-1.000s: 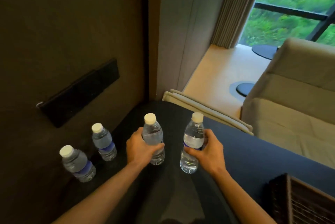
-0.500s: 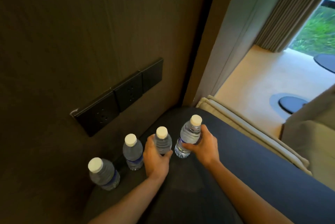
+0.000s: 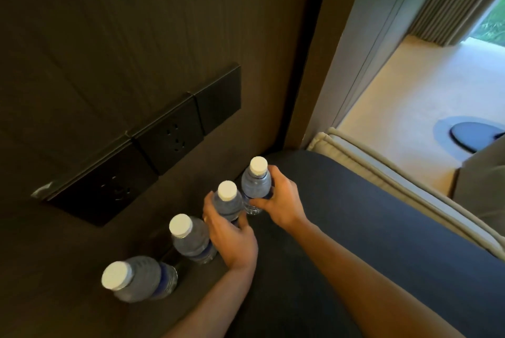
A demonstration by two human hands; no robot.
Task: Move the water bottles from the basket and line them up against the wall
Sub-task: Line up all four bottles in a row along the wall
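Several clear water bottles with white caps stand in a row along the dark wall (image 3: pixel 136 37) on a dark counter (image 3: pixel 355 228). My left hand (image 3: pixel 232 239) grips the third bottle (image 3: pixel 228 202). My right hand (image 3: pixel 278 201) grips the fourth bottle (image 3: pixel 255 183), the farthest one, near the wall's corner. Two more bottles stand free closer to me: one (image 3: pixel 191 239) beside my left hand and one (image 3: pixel 136 279) at the near end. The basket is out of view.
A black socket panel (image 3: pixel 153 146) is set in the wall just above the bottles. A pale padded edge (image 3: pixel 382 173) runs along the counter's right side. Beyond it lie a beige floor and a round dark base (image 3: pixel 475 136).
Both hands have carried their bottles farther toward the wall, in line with the two standing bottles. My view has swung left and closer; the basket has left the frame.
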